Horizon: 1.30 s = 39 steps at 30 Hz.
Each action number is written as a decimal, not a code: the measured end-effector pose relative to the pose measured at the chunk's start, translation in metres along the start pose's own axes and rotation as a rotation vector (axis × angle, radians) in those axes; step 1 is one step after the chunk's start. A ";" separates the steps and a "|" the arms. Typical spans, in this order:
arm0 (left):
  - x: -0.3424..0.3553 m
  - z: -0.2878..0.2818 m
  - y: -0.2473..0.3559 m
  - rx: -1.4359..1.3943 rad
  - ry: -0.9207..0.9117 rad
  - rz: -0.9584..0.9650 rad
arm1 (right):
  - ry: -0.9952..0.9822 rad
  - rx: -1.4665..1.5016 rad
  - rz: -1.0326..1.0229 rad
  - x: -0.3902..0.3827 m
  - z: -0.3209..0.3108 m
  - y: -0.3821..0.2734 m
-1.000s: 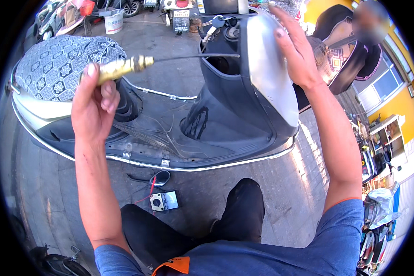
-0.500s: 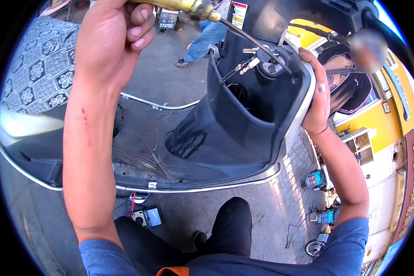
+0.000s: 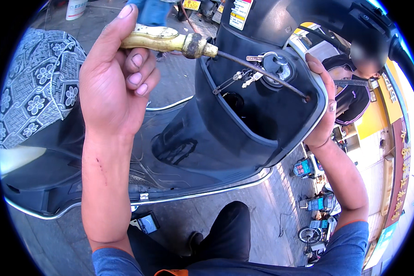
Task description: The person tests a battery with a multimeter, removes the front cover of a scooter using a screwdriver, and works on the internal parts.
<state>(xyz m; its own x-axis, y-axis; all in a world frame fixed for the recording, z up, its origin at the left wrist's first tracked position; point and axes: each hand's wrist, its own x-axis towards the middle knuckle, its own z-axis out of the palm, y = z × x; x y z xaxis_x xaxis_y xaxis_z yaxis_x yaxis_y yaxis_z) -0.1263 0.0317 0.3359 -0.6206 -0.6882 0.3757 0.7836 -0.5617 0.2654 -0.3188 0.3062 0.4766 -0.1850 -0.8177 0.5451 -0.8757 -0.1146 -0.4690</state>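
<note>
My left hand [image 3: 119, 78] is closed around the yellowed, grimy handle of a screwdriver [image 3: 158, 39], thumb lying along it. The long shaft slants down to the right, passing over a bunch of keys [image 3: 250, 76] beside the ignition lock [image 3: 278, 69]. Its tip meets a rusty screw spot on the inner wall of a black scooter's front panel [image 3: 290, 124]. On the panel's right edge my right hand [image 3: 322, 103] is wrapped, its fingers over the rim and partly hidden. Below the lock, an open storage pocket [image 3: 262, 124] shows dark inside.
A patterned cloth [image 3: 43, 87] covers the seat at left. On the ground near my leg lies a multimeter [image 3: 147, 224]. A person in dark clothing [image 3: 354, 103] is beyond the panel at right; several parked scooters [image 3: 315, 204] stand below. Another person's blue trouser leg [image 3: 154, 11] shows at the top.
The screwdriver and my left hand have come lower in view, and the tip now meets the screw spot. My view has shifted slightly; my right hand keeps its hold on the panel edge.
</note>
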 end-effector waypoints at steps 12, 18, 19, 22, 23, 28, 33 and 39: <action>-0.021 -0.019 -0.030 -0.220 0.156 -0.230 | 0.009 -0.210 -0.023 0.003 -0.005 -0.002; -0.027 -0.015 -0.030 -0.160 0.187 -0.154 | 0.026 -0.290 -0.035 0.002 -0.008 -0.002; -0.026 -0.017 -0.029 -0.151 0.171 -0.148 | 0.033 -0.316 -0.037 0.002 -0.010 0.000; -0.026 -0.021 -0.023 -0.129 0.134 -0.127 | 0.033 -0.358 -0.056 0.003 -0.010 -0.003; -0.028 -0.020 -0.022 -0.122 0.129 -0.124 | 0.028 -0.383 -0.062 0.003 -0.011 -0.003; -0.032 -0.001 -0.020 -0.113 0.166 -0.085 | 0.008 0.067 0.048 0.000 0.001 -0.006; -0.033 -0.004 -0.017 -0.115 0.151 -0.065 | 0.029 -0.325 -0.031 0.004 -0.009 -0.008; -0.035 -0.003 -0.019 -0.093 0.170 -0.055 | 0.034 -0.299 -0.025 0.004 -0.004 -0.009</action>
<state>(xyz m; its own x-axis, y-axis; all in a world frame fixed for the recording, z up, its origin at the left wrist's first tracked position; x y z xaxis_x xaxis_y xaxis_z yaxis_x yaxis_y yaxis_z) -0.1196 0.0650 0.3147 -0.6645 -0.7185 0.2056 0.7472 -0.6354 0.1949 -0.3134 0.3067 0.4861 -0.1721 -0.7965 0.5796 -0.9717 0.0405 -0.2328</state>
